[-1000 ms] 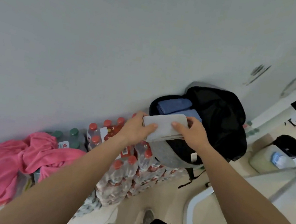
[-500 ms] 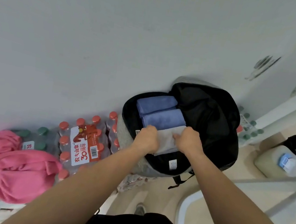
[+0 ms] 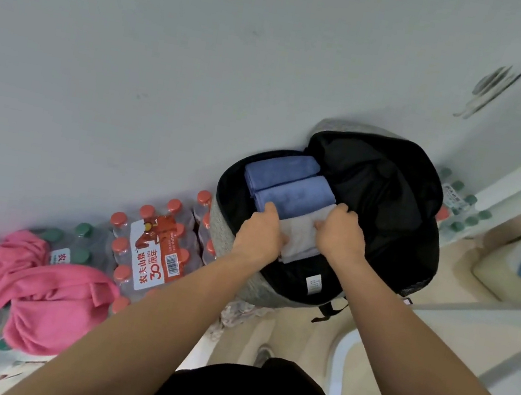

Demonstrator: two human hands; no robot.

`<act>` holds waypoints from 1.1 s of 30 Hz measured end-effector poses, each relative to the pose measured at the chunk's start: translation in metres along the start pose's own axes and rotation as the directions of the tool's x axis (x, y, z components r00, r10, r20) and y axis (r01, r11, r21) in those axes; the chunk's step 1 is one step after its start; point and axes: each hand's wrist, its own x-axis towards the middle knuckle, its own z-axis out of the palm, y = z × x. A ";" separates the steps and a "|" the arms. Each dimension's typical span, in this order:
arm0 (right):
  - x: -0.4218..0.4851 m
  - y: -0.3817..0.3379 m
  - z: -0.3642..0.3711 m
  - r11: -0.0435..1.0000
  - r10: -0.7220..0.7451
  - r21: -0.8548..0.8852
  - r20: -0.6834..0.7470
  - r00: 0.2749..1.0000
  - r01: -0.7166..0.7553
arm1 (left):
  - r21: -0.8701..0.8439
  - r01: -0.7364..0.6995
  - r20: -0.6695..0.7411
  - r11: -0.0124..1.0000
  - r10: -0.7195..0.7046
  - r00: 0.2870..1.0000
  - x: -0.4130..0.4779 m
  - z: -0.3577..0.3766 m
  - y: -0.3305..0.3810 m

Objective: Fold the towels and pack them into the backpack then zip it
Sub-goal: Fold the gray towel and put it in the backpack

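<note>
Grip: our left hand point(image 3: 259, 231) and right hand point(image 3: 339, 232) hold the grey towel point(image 3: 300, 239).
Advice: we should press it flat beside the blue towels point(image 3: 293, 199).

Storage corner: shrink-wrapped water-bottle packs point(image 3: 155, 249) along a bare wall point(image 3: 173, 47).

We see shrink-wrapped packs of bottled water point(image 3: 155, 249), some red-capped and some green-capped, stacked along the wall point(image 3: 207, 52) and serving as the shelf here. On top of them an open backpack point(image 3: 389, 197) rests at the right end, and a heap of crumpled pink towels point(image 3: 48, 300) lies at the left end, well apart from it. Past the stack, a pale plastic jug point(image 3: 506, 274) stands on the beige floor point(image 3: 298, 340).
</note>
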 end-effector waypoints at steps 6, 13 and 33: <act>-0.024 0.007 0.007 0.963 -0.223 -0.208 -0.250 0.942 0.173 | 0.385 -0.115 -0.060 0.916 0.149 0.987 -0.001 -0.006 -0.003; -0.025 0.017 0.031 0.774 -0.557 -0.410 -0.079 0.827 0.483 | 0.492 -0.325 0.064 0.808 0.338 0.939 0.021 -0.012 -0.023; 0.032 0.003 0.041 0.760 -0.584 -0.314 0.054 0.810 0.569 | 0.497 -0.342 0.209 0.797 0.273 0.939 0.074 -0.014 -0.039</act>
